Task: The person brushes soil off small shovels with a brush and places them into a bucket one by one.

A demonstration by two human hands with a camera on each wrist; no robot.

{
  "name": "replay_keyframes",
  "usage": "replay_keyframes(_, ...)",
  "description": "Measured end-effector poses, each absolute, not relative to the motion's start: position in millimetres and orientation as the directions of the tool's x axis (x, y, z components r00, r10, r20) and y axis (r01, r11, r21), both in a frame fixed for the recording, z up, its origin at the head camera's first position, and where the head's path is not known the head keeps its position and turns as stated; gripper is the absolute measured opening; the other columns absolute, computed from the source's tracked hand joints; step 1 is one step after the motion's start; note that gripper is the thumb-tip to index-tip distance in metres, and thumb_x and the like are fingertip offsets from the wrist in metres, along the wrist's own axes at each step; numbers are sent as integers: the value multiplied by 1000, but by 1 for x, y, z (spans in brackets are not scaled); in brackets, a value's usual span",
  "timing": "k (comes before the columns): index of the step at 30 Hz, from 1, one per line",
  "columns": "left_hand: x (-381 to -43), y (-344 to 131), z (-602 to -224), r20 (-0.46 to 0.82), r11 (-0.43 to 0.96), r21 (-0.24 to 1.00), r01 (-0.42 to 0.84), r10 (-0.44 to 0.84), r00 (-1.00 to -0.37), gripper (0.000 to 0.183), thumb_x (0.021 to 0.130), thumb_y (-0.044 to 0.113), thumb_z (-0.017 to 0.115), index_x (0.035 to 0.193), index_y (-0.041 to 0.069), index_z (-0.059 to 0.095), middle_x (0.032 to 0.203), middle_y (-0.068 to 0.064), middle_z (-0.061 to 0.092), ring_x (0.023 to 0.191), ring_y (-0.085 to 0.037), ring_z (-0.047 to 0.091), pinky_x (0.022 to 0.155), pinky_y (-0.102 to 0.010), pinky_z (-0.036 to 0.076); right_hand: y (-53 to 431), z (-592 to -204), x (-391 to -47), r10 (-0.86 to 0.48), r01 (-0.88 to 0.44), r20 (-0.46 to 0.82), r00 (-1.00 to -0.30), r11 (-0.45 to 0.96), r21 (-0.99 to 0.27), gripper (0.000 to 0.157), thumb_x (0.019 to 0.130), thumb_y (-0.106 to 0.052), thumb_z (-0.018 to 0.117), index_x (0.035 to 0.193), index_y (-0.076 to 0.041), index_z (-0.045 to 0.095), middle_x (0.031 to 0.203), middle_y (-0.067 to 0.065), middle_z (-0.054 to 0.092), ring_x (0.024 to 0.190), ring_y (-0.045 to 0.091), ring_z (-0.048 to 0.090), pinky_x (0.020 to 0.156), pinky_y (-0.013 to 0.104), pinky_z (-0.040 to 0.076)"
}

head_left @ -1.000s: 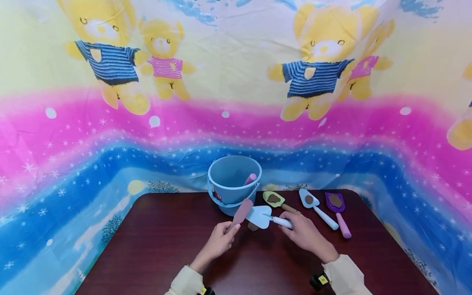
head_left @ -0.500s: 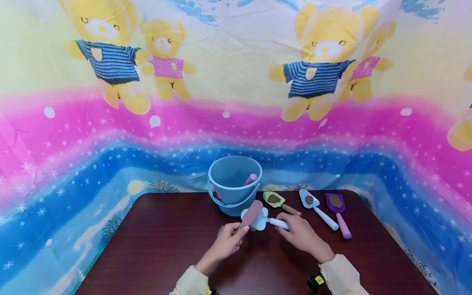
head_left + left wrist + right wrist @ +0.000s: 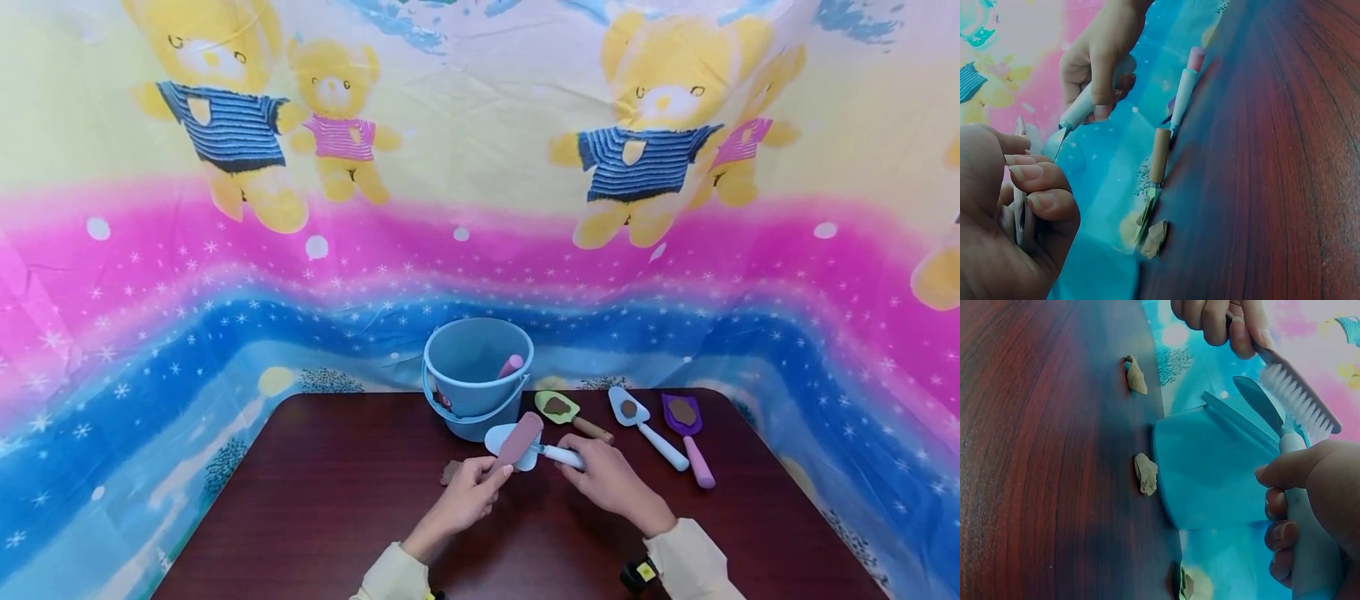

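Note:
In the head view my left hand grips a scrubbing brush by its handle, its pinkish back facing up. White bristles show in the right wrist view, turned toward the trowel's light blue blade. My right hand holds that trowel by its white handle, fingers wrapped round it. From above, the brush head lies across the blade, both raised in front of the bucket. Under them on the table are brown lumps, one partly showing left of my left hand.
A blue bucket stands at the back edge with a pink handle sticking up inside. To its right lie a green trowel, a light blue trowel and a purple trowel, each bearing a brown lump. Patterned cloth hangs behind.
My left hand has carried the brush rightward over the trowel's blade, while the trowel has shifted slightly left. A brown lump has come into sight left of my left hand.

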State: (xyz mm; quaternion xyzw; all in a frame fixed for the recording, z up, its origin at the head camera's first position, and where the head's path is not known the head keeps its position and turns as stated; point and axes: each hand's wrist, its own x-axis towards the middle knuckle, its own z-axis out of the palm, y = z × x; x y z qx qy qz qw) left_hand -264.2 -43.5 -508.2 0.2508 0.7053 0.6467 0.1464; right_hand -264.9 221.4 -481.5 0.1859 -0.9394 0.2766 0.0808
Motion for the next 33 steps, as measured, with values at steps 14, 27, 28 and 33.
replay_keyframes(14,-274,-53,-516,89,105,981,161,496,-864,32,105,36,56,98,6,58,60,4,41,45,-7,36,42,-19,33,227,-484,-265,-315,-424,298,-901,787,-448,13,93,-18,74,94,-27,64,76,-17,56,63,2,49,62,26,42)
replay_keyframes(27,-281,-64,-519,68,78,989,128,522,-850,33,107,33,53,101,0,55,58,3,36,42,-9,31,39,-21,29,234,-483,-263,-325,-466,362,-874,774,-429,15,90,-15,77,97,-23,66,77,-15,57,62,1,47,61,25,40)
replay_keyframes(28,-281,-65,-519,69,85,988,132,518,-852,35,107,33,52,103,-2,55,58,3,36,42,-9,31,39,-21,29,235,-482,-262,-325,-467,366,-872,775,-426,15,90,-15,77,97,-23,66,78,-15,57,63,1,47,61,26,40)
replay_keyframes(33,-284,-71,-521,62,107,985,134,506,-860,39,107,35,53,107,-3,56,58,3,36,42,-9,31,40,-21,30,237,-483,-262,-318,-473,392,-863,781,-407,16,89,-14,78,96,-24,66,96,-5,70,78,11,61,65,27,42)
